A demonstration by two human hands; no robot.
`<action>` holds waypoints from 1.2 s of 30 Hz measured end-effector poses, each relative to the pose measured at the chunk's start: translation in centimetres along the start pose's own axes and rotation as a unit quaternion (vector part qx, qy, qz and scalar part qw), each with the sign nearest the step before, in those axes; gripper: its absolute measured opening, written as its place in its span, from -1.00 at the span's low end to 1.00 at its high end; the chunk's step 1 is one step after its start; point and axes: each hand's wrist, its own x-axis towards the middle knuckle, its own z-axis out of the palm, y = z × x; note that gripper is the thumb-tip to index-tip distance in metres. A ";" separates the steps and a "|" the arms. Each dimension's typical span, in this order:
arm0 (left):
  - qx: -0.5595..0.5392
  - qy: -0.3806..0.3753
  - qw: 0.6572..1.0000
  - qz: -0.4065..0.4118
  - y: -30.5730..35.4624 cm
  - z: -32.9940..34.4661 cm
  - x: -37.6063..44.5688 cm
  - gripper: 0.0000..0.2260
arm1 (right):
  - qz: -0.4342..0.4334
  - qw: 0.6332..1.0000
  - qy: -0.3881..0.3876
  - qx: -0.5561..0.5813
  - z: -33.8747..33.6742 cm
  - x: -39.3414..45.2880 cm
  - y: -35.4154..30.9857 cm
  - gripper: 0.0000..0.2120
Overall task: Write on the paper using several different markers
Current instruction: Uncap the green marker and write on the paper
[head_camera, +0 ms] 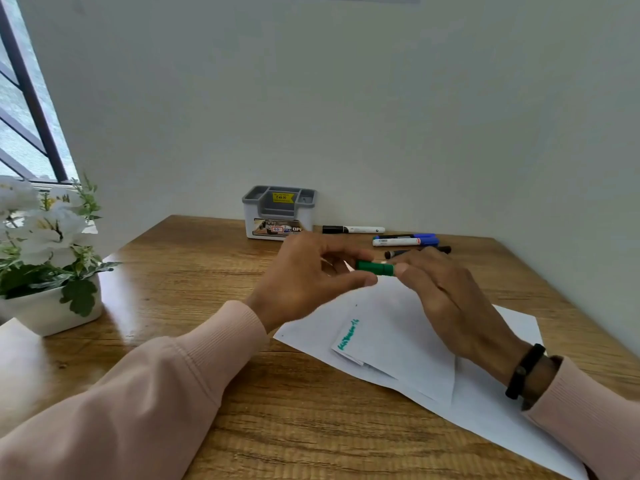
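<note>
Both hands meet over the paper [398, 327]: left hand [304, 275] and right hand [446, 292] pinch the green marker [375, 267] between them, likely capping it. Push straight along its axis. Other markers [405, 241] lie just beyond; table [194, 258] leftward offers room.

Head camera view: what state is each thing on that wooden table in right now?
Green marker: held between both hands above the paper, green cap on.
Left hand: fingers pinch the marker.
Right hand: grips the marker's other end.
White paper sheet: flat, green writing on it.
Grey-topped white plastic organiser: upright.
Black-capped white marker: lying capped.
Blue-capped white marker: lying capped.
</note>
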 end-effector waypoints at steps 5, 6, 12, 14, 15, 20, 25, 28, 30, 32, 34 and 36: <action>0.188 0.002 0.963 0.192 0.3 0.8 -0.9 -0.79 | 0.017 0.993 -0.015 -0.117 0.1 -0.2 -0.8 -0.16; 0.198 0.007 0.958 0.207 0.3 0.8 -0.9 -0.79 | 0.022 0.991 -0.013 -0.130 0.3 -0.2 -0.9 -0.12; 0.203 0.018 0.952 0.230 0.5 0.8 -0.9 -0.76 | 0.021 0.993 0.000 -0.113 0.4 -0.1 -0.9 -0.22; 0.201 0.019 0.951 0.233 0.7 0.9 -1.0 -0.76 | 0.026 0.994 -0.001 -0.106 0.5 -0.1 -1.0 -0.31; 0.196 0.021 0.952 0.233 0.7 1.0 -1.1 -0.77 | 0.028 0.994 -0.004 -0.104 0.5 -0.1 -1.0 -0.33; 0.175 0.019 0.959 0.224 0.7 1.3 -1.3 -0.79 | 0.037 0.993 -0.021 -0.109 0.6 -0.2 -0.7 -0.35; 0.172 0.007 0.963 0.209 0.3 1.6 -1.2 -0.79 | 0.037 0.989 -0.025 -0.142 1.0 0.2 -0.3 -0.34; 0.153 0.020 0.972 0.180 -0.1 1.4 -0.9 -0.84 | 0.008 0.994 -0.021 -0.109 1.1 0.1 0.0 -0.30; 0.115 0.035 0.984 0.134 -0.5 1.3 -0.7 -0.85 | -0.007 0.997 -0.046 -0.064 0.7 0.1 0.0 -0.47; 0.060 0.049 0.996 0.054 -1.0 1.2 -0.4 -0.79 | -0.026 0.996 -0.070 -0.056 0.5 0.3 0.2 -0.60; 0.047 0.019 0.998 -0.036 -1.3 1.0 0.1 -0.63 | -0.052 0.995 -0.051 -0.070 0.2 0.6 0.4 -0.61; 0.100 -0.070 0.988 -0.093 -1.7 0.7 0.4 -0.48 | -0.058 0.997 -0.011 -0.047 0.3 0.9 0.8 -0.68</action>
